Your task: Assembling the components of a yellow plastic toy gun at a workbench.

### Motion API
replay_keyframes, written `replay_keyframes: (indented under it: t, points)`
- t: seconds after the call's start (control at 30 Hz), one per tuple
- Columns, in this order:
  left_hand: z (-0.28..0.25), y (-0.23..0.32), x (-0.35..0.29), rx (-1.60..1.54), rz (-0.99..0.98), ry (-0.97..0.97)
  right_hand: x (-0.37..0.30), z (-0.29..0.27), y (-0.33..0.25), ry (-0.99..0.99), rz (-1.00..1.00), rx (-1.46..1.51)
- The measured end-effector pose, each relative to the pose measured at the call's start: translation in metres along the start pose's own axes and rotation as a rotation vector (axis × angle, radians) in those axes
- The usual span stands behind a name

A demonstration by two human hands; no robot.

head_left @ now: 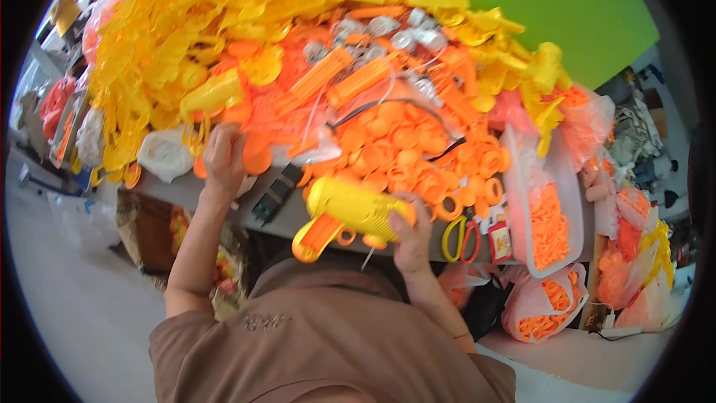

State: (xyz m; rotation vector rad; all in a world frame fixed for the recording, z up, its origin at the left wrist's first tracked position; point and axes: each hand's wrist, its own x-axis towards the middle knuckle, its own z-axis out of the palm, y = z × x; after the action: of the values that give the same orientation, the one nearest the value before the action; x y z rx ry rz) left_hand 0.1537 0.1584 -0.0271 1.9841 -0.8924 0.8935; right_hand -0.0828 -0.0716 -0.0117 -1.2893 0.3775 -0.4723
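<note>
Toy gun (350,213), yellow with an orange grip, is held at the near edge of the table (257,216), just in front of the person's chest. It is held from its right end by the right hand (410,235), whose fingers are wrapped around it. A huge heap of yellow parts (186,30) is piled over the far and left side of the table. A pile of orange rings (403,149) is spread in the middle, just behind the toy gun. A clear tray (544,209) of small orange bits is set at the right edge. The left hand (224,160) is laid on orange parts at the left, fingers curled over them. Scissors (459,239) with yellow and red handles are seen near the right hand.
</note>
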Motion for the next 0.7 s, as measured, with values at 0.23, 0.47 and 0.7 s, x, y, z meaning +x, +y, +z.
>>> replay_keyframes:
  t: [0.23,0.47,0.7]
  points:
    - [0.007,0.097,-0.002,-0.712,-0.272,0.010,0.005,0.026,-0.018,-0.010,-0.374,-0.046]
    - [-0.018,0.121,0.004,-0.987,-0.411,-0.403,0.000,0.029,-0.013,-0.003,-0.510,-0.223]
    - [-0.026,0.127,-0.007,-1.105,-0.462,-0.528,-0.003,0.022,-0.006,-0.096,-0.653,-0.313]
